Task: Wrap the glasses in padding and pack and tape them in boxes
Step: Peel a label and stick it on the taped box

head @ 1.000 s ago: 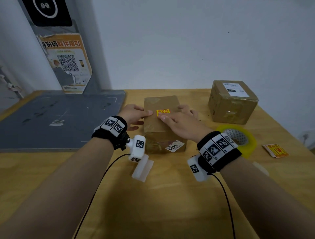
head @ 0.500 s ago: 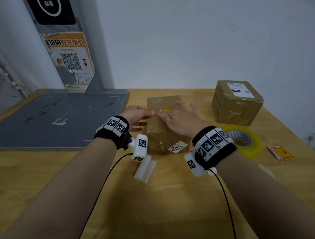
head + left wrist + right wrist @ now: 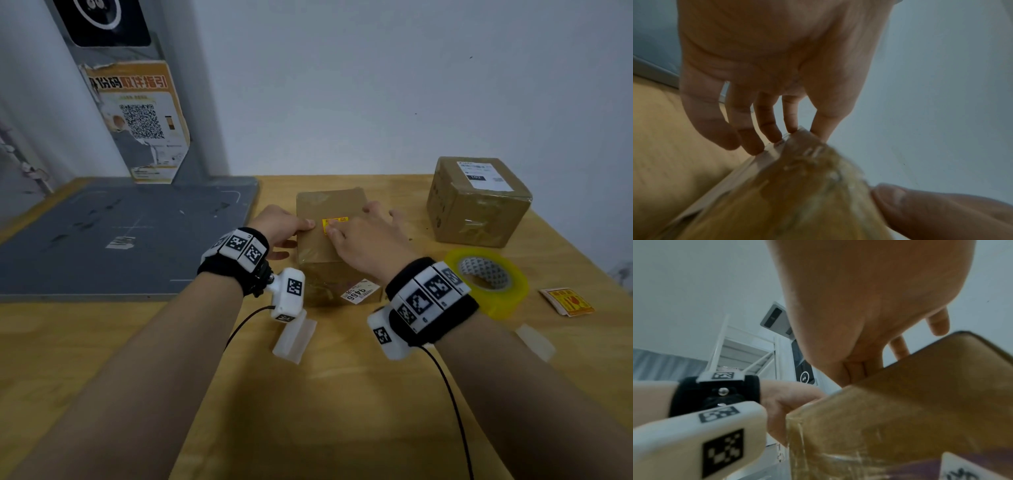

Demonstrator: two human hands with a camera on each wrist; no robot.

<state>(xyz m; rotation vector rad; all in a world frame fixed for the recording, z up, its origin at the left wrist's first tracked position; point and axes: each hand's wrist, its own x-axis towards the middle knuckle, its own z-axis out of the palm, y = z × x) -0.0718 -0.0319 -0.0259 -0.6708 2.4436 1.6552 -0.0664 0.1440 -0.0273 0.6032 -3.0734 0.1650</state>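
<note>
A small brown cardboard box wrapped in clear tape [image 3: 330, 240] stands on the light wooden table [image 3: 308, 394], near its middle and just ahead of both wrists. The left hand [image 3: 279, 228] holds the box's left side, its thumb laid over the top edge and its fingers down the side wall; the left wrist view shows those fingertips [image 3: 772, 138] meeting the box's taped edge. The right hand [image 3: 363, 240] lies across the top of the box with its fingers fairly straight, the forefinger and thumb pressing on a small yellow sticker [image 3: 335, 221] on the top face, the other fingers spread over the far right edge. A white label with black digits [image 3: 359, 293] sits on the box's near face. To the right and well apart stands a second, larger taped brown cardboard box with a white shipping label [image 3: 478, 202]. Between it and the right wrist lies a roll of yellowish clear packing tape [image 3: 488, 281], partly hidden behind the wristband, and right of the roll a small stack of orange and yellow stickers [image 3: 567, 301]. A translucent white plastic piece [image 3: 294, 337] lies under the left wrist camera, and a pale strip [image 3: 534, 341] lies beside the right forearm. A dark grey mat [image 3: 120, 233] covers the table's left part, below a grey post bearing an orange QR-code poster [image 3: 140, 120]. Compared with half a second ago, the right hand has slid slightly so that more of the sticker shows, while the left hand's grip and the box's place are unchanged.
</note>
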